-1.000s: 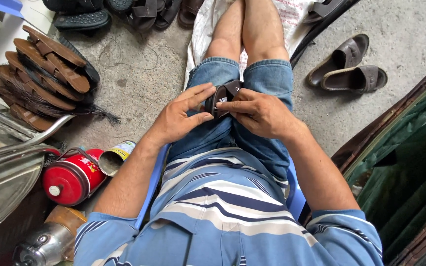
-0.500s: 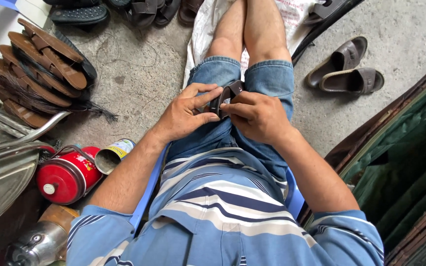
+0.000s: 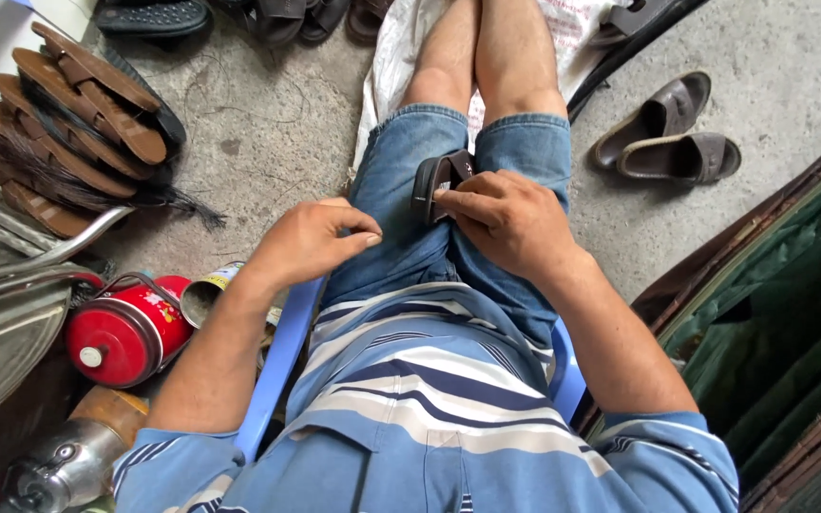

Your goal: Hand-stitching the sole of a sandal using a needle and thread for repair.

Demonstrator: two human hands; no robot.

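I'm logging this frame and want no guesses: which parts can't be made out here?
Head view, the only one:
- Dark sandal: most of it is covered by the right hand; its sole is hidden.
- Left hand: fingertips pinched together; whether they hold anything is too small to tell.
- Red canister: partly behind a metal tube.
- Footwear at the top edge: cut off by the frame.

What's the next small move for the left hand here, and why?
Probably bring the left hand back onto the dark strapped sandal. Only the right hand has a grip on it, pressed against the denim shorts, while the left hand hovers beside it with thumb and fingers pinched, apparently holding nothing.
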